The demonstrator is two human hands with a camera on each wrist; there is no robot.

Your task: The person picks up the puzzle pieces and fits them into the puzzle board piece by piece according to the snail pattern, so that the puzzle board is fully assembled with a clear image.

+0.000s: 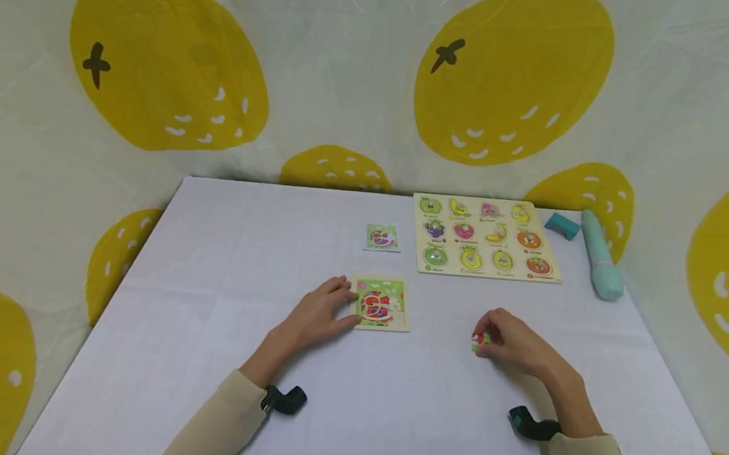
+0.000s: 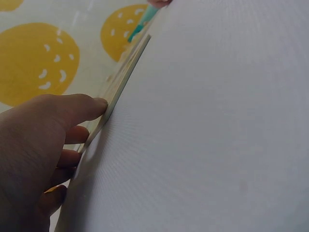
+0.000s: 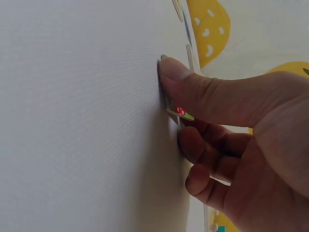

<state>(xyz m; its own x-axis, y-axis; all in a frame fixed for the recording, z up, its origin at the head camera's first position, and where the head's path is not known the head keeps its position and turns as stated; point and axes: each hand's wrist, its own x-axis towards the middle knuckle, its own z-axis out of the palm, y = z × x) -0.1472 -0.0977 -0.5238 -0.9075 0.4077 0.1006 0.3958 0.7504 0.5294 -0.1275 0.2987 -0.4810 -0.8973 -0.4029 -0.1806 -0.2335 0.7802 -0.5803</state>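
In the head view, my left hand rests against the left edge of a small wooden jigsaw board. Its thumb and fingertips touch the rim and are not wrapped around it. The board bears a red and blue spiral-shelled snail picture, partly filled on the right. Further right, my right hand pinches a small puzzle piece between thumb and fingers, at the tabletop. In the right wrist view, the thumb covers most of the puzzle piece; a green and red corner shows.
Behind the board lies a small card with a similar snail picture. A larger fruit puzzle board lies at the back right, beside a teal block and a mint-green cylindrical case. A white cloth covers the table.
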